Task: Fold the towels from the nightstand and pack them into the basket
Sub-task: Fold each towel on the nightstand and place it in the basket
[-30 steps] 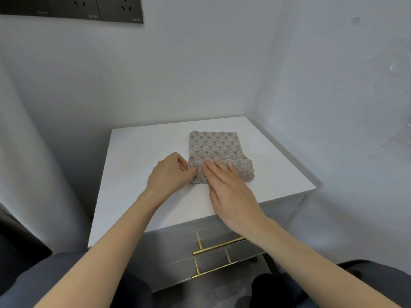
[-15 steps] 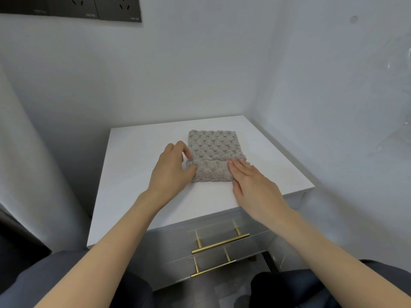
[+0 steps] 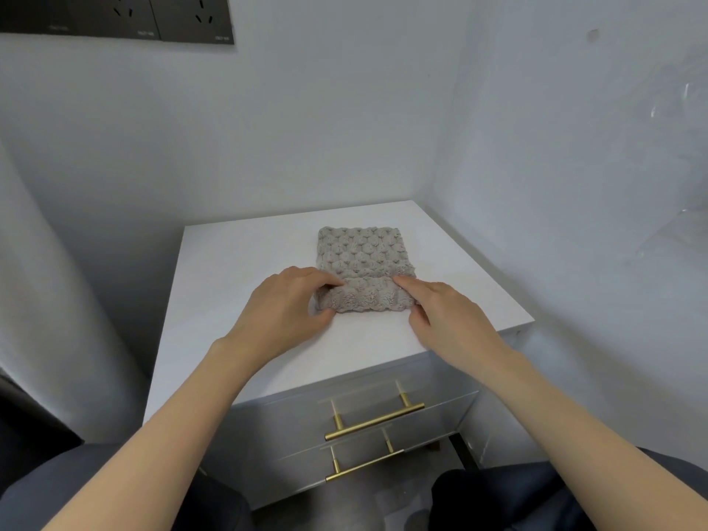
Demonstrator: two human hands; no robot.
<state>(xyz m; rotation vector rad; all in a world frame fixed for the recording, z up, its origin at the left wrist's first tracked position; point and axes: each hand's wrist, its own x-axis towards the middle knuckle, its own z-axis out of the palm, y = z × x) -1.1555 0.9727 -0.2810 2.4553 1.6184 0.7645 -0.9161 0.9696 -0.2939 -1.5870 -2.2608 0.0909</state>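
A grey-beige towel (image 3: 362,258) with a bubbly texture lies folded on the white nightstand top (image 3: 237,262), its near edge turned over into a thick fold. My left hand (image 3: 285,306) pinches the fold's left end between thumb and fingers. My right hand (image 3: 446,314) pinches the fold's right end, index finger lying along the top of it. No basket is in view.
The nightstand stands in a corner, with white walls behind and to the right. Its grey drawers carry two gold bar handles (image 3: 373,421) facing me. A dark socket panel (image 3: 153,17) hangs on the wall at top left. My knees are at the bottom edge.
My right hand slid from the middle of the towel's near edge to its right end. Both hands now grip the ends of the near fold.
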